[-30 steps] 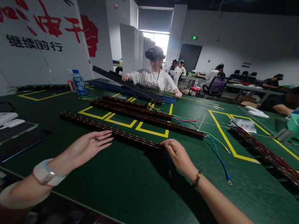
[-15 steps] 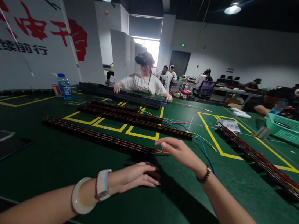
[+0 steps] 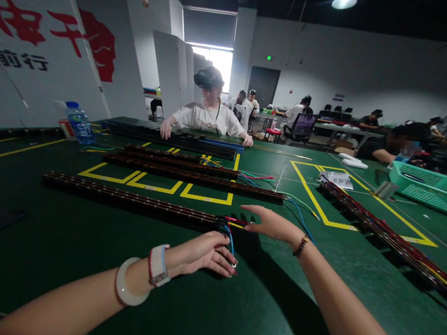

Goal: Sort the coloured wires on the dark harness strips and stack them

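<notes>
Currently, the long dark bar with reddish strips [image 3: 131, 199] lies on the green tabletop [image 3: 137, 310], right hand [image 3: 273, 224] open beside its red and yellow wires [image 3: 236, 225], left hand [image 3: 205, 255] half-curled at its blue wire [image 3: 232, 242], grip indeterminable.

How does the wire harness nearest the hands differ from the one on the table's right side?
The near wire harness lies mostly crosswise; the right-hand wire harness runs diagonally. The near wire harness shows both ends; the right-hand wire harness runs out of frame. Both are long and lie on the green table.
</notes>
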`<state>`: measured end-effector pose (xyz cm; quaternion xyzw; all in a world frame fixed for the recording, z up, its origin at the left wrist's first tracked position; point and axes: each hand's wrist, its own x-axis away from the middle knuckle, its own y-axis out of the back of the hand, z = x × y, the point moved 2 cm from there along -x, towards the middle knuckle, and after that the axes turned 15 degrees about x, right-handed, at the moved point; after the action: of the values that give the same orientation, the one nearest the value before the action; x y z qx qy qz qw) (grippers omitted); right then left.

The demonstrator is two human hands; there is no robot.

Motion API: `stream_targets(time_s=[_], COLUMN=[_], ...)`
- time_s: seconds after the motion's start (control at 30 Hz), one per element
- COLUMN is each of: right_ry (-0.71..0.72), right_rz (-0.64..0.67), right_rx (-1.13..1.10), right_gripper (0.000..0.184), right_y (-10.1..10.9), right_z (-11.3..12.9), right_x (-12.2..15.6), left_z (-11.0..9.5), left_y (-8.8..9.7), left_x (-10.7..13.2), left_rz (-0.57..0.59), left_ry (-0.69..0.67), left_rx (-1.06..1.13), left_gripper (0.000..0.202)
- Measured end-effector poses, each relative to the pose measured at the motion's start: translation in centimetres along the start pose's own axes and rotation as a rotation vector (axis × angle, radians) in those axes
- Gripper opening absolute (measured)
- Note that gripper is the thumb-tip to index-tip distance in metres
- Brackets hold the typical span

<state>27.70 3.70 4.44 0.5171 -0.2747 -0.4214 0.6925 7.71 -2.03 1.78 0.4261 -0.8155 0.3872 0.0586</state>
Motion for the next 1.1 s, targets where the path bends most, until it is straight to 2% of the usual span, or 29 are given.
stream_targets(time_s=[0.1, 0.17, 0.27, 0.37, 0.5, 0.57, 0.63, 0.77, 0.97, 1.1], right_ry=[0.029, 0.044, 0.041, 0.09, 0.197, 0.223, 0.19, 0.144, 0.146, 0.085], right_rz=[0.099, 0.114, 0.085, 0.107, 0.111, 0.071, 0.044, 0.05, 0.017, -0.002], right_rx=[0.012, 0.091, 0.229, 0.215, 0.261, 0.366, 0.496, 0.704, 0.84, 0.901], right_gripper=[0.071, 0.068, 0.048, 0.028, 0.014, 0.014, 0.017, 0.018, 0.013, 0.018], right_y=[-1.7, -2.5, -2.7, -2.2, -1.5, -1.3, -1.2, -1.7, -2.4, -3.9], right_z=[-0.8, -0.8, -0.4, 0.4, 2.1, 3.2, 4.2, 5.8, 7.7, 9.1], right_x=[-0.3, -0.4, -0.6, -0.6, -0.3, 0.0, 0.3, 0.8, 1.2, 1.8], left_z=[0.1, 0.2, 0.3, 0.5, 1.0, 1.3, 1.5, 2.0, 2.7, 2.9], left_y=[0.3, 0.4, 0.5, 0.6, 0.5, 0.4, 0.1, -0.8, -1.0, -1.1], left_x=[-0.3, -0.6, -1.1, -1.4, -1.6, -1.5, -1.5, -1.7, -2.9, -2.7], left_rz=[0.022, 0.035, 0.045, 0.023, -0.001, -0.008, -0.001, 0.034, -0.049, -0.052], left_ry=[0.016, -0.011, -0.087, -0.136, -0.173, -0.17, -0.152, -0.144, -0.229, -0.219], left_rx=[-0.059, -0.099, -0.077, 0.001, 0.07, 0.135, 0.216, 0.364, 0.541, 0.625], left_gripper=[0.022, 0.02, 0.015, 0.008, 0.006, 0.008, 0.013, 0.016, 0.016, 0.02])
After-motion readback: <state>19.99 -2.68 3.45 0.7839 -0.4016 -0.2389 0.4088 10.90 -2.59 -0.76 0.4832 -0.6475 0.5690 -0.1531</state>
